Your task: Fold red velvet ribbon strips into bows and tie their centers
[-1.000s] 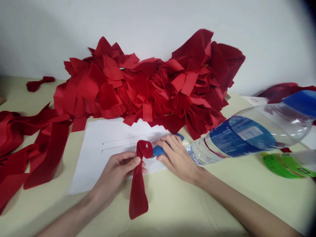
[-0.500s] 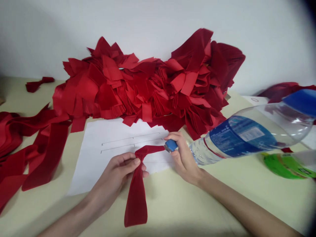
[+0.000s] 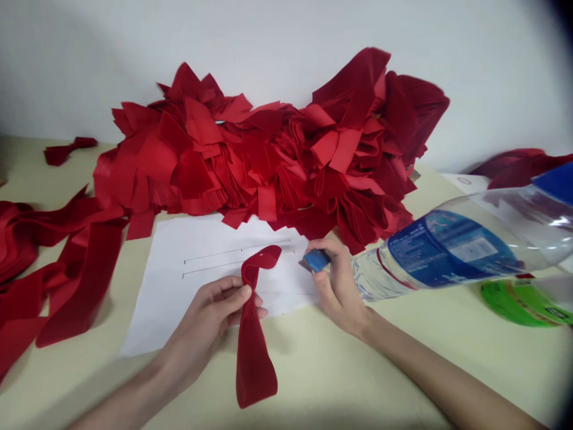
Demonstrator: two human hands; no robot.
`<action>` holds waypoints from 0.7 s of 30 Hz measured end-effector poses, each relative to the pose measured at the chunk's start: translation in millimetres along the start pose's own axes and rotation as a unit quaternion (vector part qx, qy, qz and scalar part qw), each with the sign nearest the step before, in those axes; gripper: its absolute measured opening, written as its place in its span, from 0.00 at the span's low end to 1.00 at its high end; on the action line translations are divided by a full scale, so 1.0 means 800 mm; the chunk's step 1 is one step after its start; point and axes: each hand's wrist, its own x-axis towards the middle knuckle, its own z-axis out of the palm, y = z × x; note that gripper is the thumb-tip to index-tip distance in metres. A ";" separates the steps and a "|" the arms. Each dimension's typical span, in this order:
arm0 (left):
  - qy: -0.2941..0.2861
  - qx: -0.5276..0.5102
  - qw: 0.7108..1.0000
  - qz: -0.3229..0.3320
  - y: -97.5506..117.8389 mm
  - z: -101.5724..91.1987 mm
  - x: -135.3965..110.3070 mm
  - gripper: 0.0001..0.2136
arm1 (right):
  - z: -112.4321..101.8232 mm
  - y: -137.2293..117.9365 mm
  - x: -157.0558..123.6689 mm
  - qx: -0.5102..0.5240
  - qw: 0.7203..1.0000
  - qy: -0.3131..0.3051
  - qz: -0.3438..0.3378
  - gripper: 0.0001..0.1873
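Note:
My left hand [image 3: 213, 316] pinches a folded red ribbon loop [image 3: 253, 334] at its middle; the loop's lower end lies on the table toward me and its upper end curls over the white paper [image 3: 188, 263]. My right hand [image 3: 336, 285] is closed around a small blue tool [image 3: 316, 260], probably a stapler, held just right of the ribbon's upper end and apart from it. Two ruled lines are drawn on the paper beneath the ribbon.
A big heap of cut red ribbon pieces [image 3: 277, 149] lies behind the paper against the white wall. Long red ribbon strips [image 3: 54, 263] trail at the left. A clear water bottle with a blue label [image 3: 452, 248] looms at the right, above a green-rimmed thing [image 3: 514, 301].
My right hand lifted the blue tool off the paper and came away from the ribbon's end. The ribbon's upper end, drawn out toward the tool half a second ago, has sprung back into a curl.

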 end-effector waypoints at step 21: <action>0.049 0.102 0.993 0.020 0.008 0.004 0.001 0.10 | -0.001 -0.010 0.008 -0.119 0.970 -0.200 -0.074 0.13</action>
